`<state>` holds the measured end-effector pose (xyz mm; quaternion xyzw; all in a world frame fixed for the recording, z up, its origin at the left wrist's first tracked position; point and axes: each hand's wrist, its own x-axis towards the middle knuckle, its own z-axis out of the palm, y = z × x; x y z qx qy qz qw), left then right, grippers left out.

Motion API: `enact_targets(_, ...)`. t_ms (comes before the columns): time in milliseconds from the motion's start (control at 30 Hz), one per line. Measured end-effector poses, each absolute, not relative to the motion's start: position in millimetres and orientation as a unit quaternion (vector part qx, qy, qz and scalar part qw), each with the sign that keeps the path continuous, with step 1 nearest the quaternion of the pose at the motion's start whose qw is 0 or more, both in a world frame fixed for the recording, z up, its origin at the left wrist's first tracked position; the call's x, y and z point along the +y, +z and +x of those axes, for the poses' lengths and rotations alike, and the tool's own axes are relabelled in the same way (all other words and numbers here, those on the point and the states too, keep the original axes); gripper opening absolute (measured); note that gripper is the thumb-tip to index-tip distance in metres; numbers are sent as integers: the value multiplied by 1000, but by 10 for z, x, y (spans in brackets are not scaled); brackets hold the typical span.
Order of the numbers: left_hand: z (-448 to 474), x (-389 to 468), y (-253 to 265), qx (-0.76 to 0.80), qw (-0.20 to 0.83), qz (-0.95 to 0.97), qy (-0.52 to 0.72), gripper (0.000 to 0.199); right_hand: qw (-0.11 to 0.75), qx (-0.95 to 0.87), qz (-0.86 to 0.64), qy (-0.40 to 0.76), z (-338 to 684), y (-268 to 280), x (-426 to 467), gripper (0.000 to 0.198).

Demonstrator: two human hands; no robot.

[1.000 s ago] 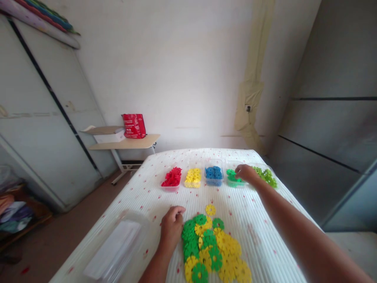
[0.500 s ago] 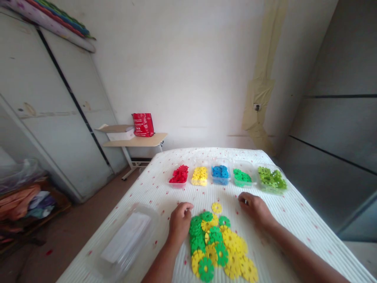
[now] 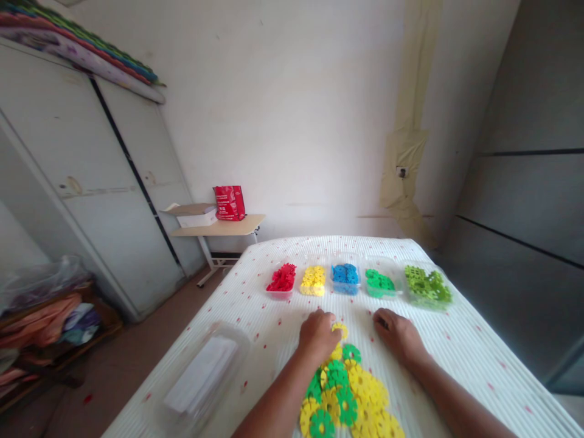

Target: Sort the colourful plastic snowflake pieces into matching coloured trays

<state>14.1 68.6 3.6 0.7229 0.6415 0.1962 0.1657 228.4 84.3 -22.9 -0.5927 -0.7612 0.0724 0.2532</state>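
My left hand (image 3: 318, 336) reaches over the upper left of a pile of notched plastic discs. Its fingers are bent closed at the left edge of a single yellow notched disc (image 3: 340, 330), covering part of it. Below lie the piled discs, several yellow (image 3: 365, 389) and several green (image 3: 347, 406), overlapping one another; my left hand and forearm hide some of the green ones. My right hand (image 3: 398, 333) rests on the table to the right of the pile, its fingers curled in, with nothing visible in them.
Across the table stand clear tubs of red pieces (image 3: 283, 278), yellow discs (image 3: 312, 280), blue discs (image 3: 345, 277), green discs (image 3: 379, 283) and light-green pieces (image 3: 427, 285). A clear plastic container (image 3: 205, 374) with a white sheet lies at left. Behind is a side table (image 3: 237, 225) with a red bag (image 3: 229, 203).
My left hand has moved right, from beside the pile to the lone yellow disc at its top. My right hand stays almost in place. The view has shifted slightly.
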Motion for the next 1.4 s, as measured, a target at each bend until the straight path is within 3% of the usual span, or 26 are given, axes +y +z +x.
enact_targets(300, 192, 767, -73, 637, 207, 703, 239, 19, 266, -766, -580, 81, 2288, -228, 848, 20)
enact_targets(633, -111, 853, -185, 563, 403, 626, 359, 13, 273, -763, -574, 114, 2304, -189, 831, 18)
enact_targets(833, -230, 781, -58, 503, 508, 603, 355, 22, 281, -758, -574, 130, 2319, -184, 831, 17)
enact_targets(1167, -236, 713, -8, 505, 505, 635, 297, 32, 282, -758, -574, 128, 2327, -184, 829, 17)
enact_targets(1400, -226, 698, -20, 520, 423, 708, 225, 35, 295, -757, -569, 127, 2334, -198, 843, 18)
